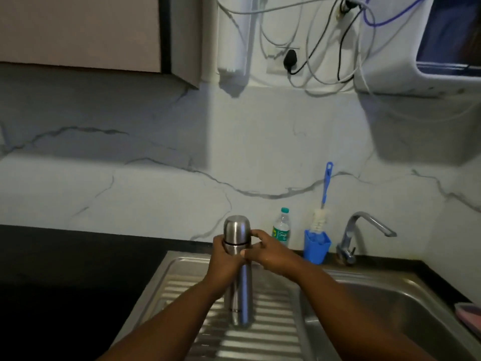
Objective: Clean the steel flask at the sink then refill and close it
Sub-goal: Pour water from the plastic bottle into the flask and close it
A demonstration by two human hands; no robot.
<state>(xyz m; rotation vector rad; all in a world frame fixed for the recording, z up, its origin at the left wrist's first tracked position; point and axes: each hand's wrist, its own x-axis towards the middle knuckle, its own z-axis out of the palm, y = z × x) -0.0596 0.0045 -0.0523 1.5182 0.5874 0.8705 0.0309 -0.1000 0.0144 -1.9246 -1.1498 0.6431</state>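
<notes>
The sink (390, 321) takes the lower right, with its ribbed drainboard (260, 342) on the left side of the basin and the tap (364, 230) at the back right. The flask (238, 269) stands upright on the drainboard, so its long axis is vertical, and its cap (236, 229) is on top, still fitted. Behind it, near the wall, are a small bottle (281, 227) and a blue cup (317, 246) with a brush (325, 194) in it.

The left hand (225, 259) is wrapped around the flask body just under the seam of the cap and holds it firmly. The right hand (270, 252) comes from the right side; its fingertips (253, 233) touch the cap, with the thumb lower, against the body. Its grip is narrow and partial, not fully closed around the cap.

The cap lies above the left hand and directly at the right fingers, so I judge the right hand is the one to turn it, around the vertical axis, while the left hand keeps the body still.
</notes>
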